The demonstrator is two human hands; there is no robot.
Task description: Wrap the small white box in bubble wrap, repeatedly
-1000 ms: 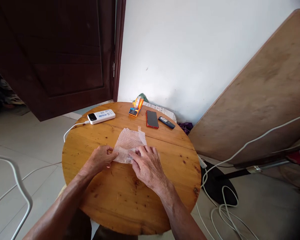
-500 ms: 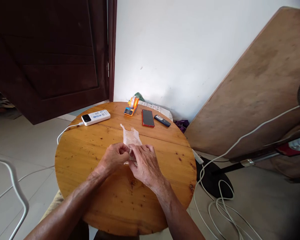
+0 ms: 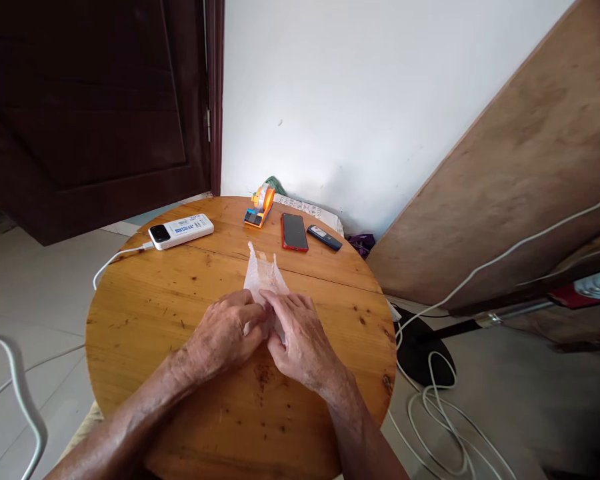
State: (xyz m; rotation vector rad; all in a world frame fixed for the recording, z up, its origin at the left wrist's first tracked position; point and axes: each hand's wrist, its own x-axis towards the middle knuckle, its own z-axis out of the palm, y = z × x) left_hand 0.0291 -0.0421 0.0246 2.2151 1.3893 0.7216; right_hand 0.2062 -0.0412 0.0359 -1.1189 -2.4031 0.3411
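Observation:
A strip of translucent bubble wrap [image 3: 265, 277] lies on the round wooden table [image 3: 145, 320], its far end ragged with two raised corners. My left hand [image 3: 227, 328] is closed on the near end of the wrap from the left, fingers curled. From the right, my right hand [image 3: 300, 337] grips the same end, its thumb and bent fingers meeting the wrap close to the left hand. Between the hands the near end looks gathered or folded. Whether anything lies inside the wrap is hidden by the fingers.
Along the table's far side are a white power bank [image 3: 183, 231] with a cable, an orange tape dispenser [image 3: 260, 207], a red-cased phone [image 3: 295, 232] and a dark blue handheld device [image 3: 325, 237]. A fan base [image 3: 425, 340] and looped white cable [image 3: 443, 393] are on the floor at right.
My left hand has turned more palm-down over the wrap's near end, fingers now curled lower. The wrap's far corners stand up more. The view has shifted slightly.

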